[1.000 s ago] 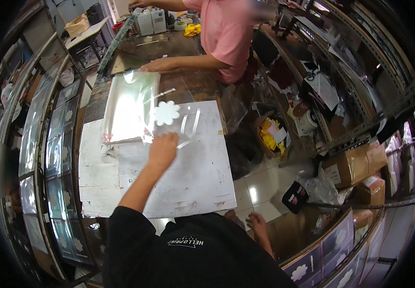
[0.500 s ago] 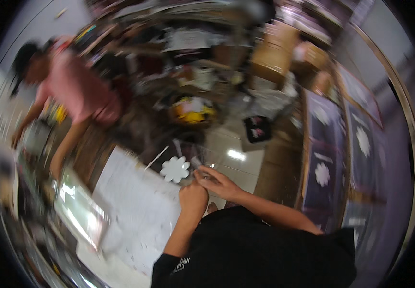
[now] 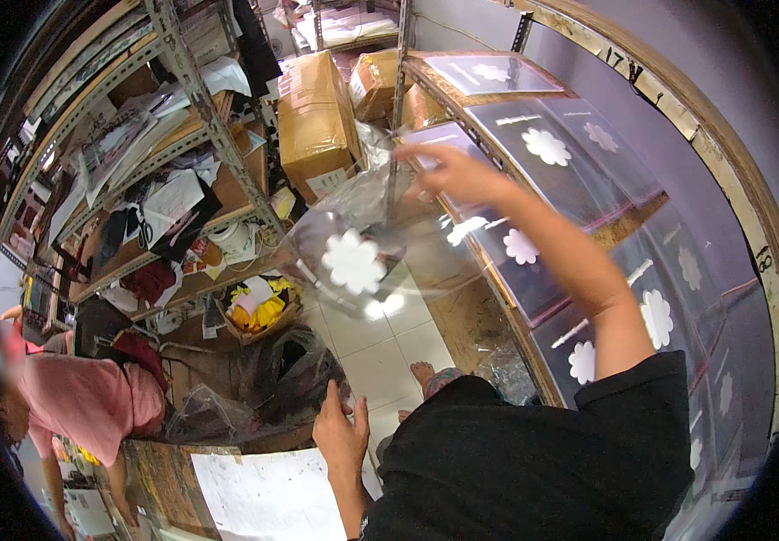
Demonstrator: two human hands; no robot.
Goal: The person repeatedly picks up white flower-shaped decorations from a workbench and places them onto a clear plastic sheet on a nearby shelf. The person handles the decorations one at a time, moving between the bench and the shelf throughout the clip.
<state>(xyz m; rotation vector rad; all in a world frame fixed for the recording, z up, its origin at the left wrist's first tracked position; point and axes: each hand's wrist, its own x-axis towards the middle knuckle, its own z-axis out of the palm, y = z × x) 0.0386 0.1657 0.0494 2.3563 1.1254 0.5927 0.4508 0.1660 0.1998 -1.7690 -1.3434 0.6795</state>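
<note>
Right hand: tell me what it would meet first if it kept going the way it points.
Probably the cardboard boxes beyond the right hand, which holds a clear flower-printed sheet; depth is uncertain.

We note a clear plastic bag (image 3: 362, 243) with a white flower print, hanging crumpled in mid-air before the shelves.

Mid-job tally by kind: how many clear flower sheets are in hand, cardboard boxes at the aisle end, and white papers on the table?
Clear plastic sheet with a white flower shape, held up by the right hand: 1
Brown cardboard boxes: 2 clearly seen
Large white paper sheet on the wooden table, beside the left hand: 1
Total: 4
</note>
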